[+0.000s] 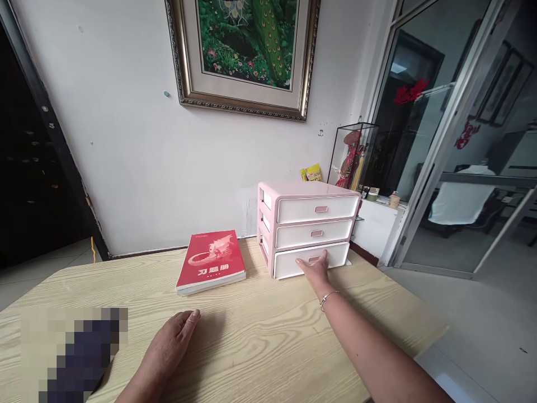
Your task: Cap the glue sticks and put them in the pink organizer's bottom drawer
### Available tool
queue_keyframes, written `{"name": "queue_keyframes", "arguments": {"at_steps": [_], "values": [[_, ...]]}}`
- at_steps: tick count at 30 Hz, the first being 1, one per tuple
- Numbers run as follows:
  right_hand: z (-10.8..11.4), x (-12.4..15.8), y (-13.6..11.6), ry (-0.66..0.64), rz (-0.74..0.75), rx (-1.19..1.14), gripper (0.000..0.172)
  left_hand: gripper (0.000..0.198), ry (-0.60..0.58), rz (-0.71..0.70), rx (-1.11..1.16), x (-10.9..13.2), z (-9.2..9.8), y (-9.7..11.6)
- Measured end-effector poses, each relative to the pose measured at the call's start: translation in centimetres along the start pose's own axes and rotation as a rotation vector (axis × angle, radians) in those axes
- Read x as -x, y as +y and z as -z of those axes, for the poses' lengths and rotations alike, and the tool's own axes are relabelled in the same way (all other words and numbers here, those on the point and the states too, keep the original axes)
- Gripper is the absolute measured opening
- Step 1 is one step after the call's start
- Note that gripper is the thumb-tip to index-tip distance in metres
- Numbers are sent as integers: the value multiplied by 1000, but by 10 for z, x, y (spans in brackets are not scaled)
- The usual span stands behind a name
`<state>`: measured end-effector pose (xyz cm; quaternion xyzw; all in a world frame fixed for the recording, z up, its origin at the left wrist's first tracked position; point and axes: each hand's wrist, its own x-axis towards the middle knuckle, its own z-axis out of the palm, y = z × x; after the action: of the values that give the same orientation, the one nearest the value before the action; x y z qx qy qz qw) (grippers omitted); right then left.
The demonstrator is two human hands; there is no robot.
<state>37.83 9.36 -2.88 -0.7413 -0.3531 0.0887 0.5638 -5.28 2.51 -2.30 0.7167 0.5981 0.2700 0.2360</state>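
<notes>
On the wooden table stands a pink and white drawer unit (312,190) with three drawers, each with a small pink handle. My right hand (316,272) reaches to the bottom drawer (289,266), thumb and a finger spread against its front on either side of the handle. My other right-hand fingers are partly hidden. The bottom drawer looks pushed in, or nearly so. My left hand (172,338) rests on the table, loosely curled, its thumb against the fingers and nothing visible in it. Beyond it lies a thick red book (212,257), left of the drawer unit.
A blurred dark item (84,358) lies at the table's left front. Behind the drawers are a yellow packet (312,172) and a glass case (352,157) with a figure. A framed picture (247,95) hangs above. The table (251,341) ends before a glass door at right.
</notes>
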Motion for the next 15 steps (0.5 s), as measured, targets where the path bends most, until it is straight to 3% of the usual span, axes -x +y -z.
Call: {"name": "queue_keyframes", "arguments": {"at_steps": [11, 15], "values": [[-2, -3, 1, 0, 2, -6, 127, 53, 15, -2, 25, -1, -3, -4], [0, 2, 5, 2, 50, -16, 116, 52, 19, 4, 30, -1, -2, -4]]}}
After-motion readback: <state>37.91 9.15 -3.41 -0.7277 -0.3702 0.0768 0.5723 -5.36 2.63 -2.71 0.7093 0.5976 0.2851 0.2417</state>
